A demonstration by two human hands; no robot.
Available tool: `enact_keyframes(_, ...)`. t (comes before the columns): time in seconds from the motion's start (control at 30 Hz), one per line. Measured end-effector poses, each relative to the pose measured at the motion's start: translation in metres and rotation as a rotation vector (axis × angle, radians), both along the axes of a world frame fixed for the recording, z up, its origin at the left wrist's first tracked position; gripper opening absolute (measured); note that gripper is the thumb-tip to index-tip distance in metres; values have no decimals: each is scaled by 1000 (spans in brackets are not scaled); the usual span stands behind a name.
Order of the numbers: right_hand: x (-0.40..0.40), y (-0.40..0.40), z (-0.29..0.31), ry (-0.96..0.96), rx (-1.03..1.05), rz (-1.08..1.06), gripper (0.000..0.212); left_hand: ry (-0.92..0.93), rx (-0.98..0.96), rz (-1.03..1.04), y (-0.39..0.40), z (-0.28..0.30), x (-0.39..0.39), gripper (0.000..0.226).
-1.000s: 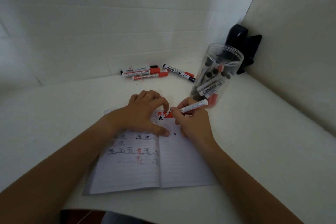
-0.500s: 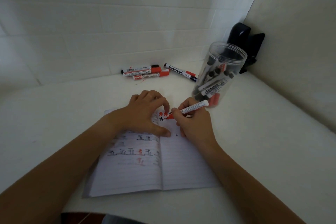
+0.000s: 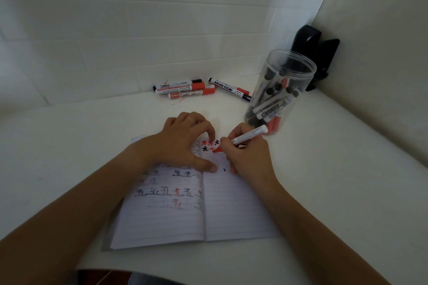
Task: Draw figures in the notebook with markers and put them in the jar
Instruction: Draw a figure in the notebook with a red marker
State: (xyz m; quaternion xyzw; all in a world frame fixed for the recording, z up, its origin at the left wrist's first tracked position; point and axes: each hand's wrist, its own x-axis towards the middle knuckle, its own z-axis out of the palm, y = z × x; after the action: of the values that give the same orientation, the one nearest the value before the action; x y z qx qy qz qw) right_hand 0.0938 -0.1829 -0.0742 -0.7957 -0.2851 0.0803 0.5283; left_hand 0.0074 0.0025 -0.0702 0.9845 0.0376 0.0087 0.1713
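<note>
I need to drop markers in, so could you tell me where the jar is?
The clear plastic jar stands right of centre, behind the right hand.

Red and black ink on a white ruled notebook (image 3: pixel 236 210).

A white-barrelled marker (image 3: pixel 249 134) with a red tip meets small red and black figures (image 3: pixel 209 145) at the top of the right page; the left page carries rows of black characters with a few red. The white table (image 3: pixel 69 146) holds white markers (image 3: pixel 185 90) printed in black with red or black caps, a clear jar (image 3: pixel 281 90) of black- and red-capped markers, and a black object (image 3: pixel 315 53) against pale brick-patterned walls.
</note>
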Motion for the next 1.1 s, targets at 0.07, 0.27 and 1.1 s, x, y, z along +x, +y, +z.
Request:
enact_keyframes(0.07, 0, -1, 0, 0, 1, 2, 16, 0, 1, 1, 1, -1, 0, 74)
enact_keyframes(0.27, -2, 2, 3, -11, 1, 35, 19, -3, 2, 5, 0, -1, 0, 75)
enact_keyframes(1.1, 0, -1, 5, 84, 32, 58, 20, -187, -114, 31, 11, 6, 3, 41)
